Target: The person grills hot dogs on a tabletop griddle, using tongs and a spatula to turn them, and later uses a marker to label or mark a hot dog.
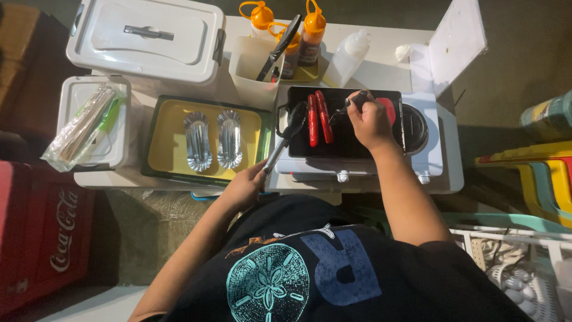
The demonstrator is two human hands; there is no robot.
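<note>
A black rectangular griddle plate (pixel 357 143) sits on a white electric cooker (pixel 432 161), just right of a yellow tray with a dark green rim (pixel 161 140) bearing 2 oval foil cups (pixel 213 141). On the plate lie 2 red sausages (pixel 319 117), side by side. The left hand (pixel 244 189) is curled round a black spatula with a metal handle (pixel 286 137); the right hand (pixel 369 122) pinches a dark utensil (pixel 351 102) whose tip meets the sausages.

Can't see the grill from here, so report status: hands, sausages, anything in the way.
Left hand grips spatula, blade at griddle edge. Right hand holds black tongs beside two red sausages on the griddle. Nothing blocking them.
</note>
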